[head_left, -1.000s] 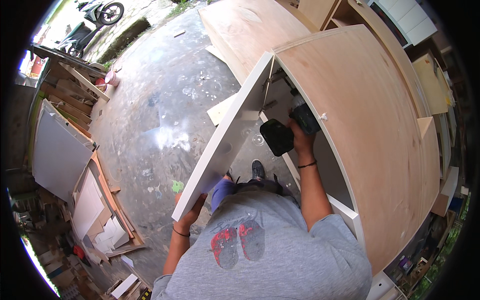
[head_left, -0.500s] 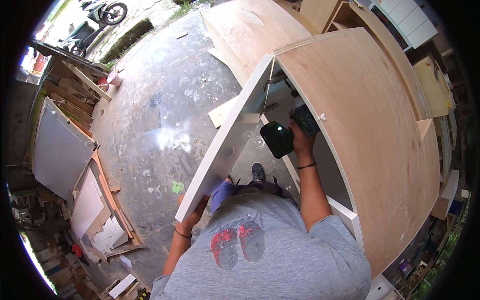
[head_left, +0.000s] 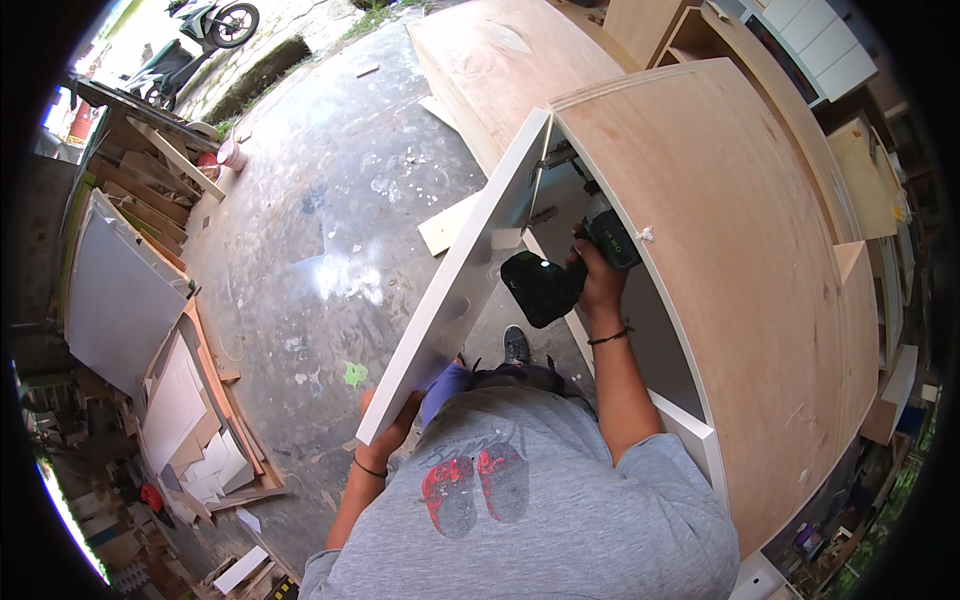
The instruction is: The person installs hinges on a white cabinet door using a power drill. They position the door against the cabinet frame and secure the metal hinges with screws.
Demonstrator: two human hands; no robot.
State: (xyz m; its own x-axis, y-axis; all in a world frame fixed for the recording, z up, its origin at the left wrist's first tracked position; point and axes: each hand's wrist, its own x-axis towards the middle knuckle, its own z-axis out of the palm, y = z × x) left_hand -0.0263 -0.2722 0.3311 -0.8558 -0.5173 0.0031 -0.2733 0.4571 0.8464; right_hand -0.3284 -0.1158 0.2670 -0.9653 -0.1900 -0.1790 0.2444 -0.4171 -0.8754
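A white cabinet door (head_left: 455, 285) stands swung out from a plywood cabinet (head_left: 740, 230). My left hand (head_left: 398, 425) grips the door's near edge, its fingers curled round the board. Inside the opening my right hand (head_left: 600, 280) is wrapped round the handle of a dark cordless drill (head_left: 543, 288). The battery end points toward the door, and the drill's body lies close to the cabinet's inner side wall. Just past the drill's front, a metal hinge (head_left: 560, 155) joins door and cabinet. The drill's tip is too hidden to make out.
Another plywood box (head_left: 510, 45) stands beyond the cabinet. A light wood offcut (head_left: 447, 224) lies on the stained concrete floor (head_left: 310, 250) behind the door. At the left lean board scraps (head_left: 195, 430) and a grey panel (head_left: 120, 290). A pink bucket (head_left: 231, 155) stands farther off.
The drill has turned slightly in my right hand, its battery end shifting left and down. The door's near edge has moved a little to the right with my left hand.
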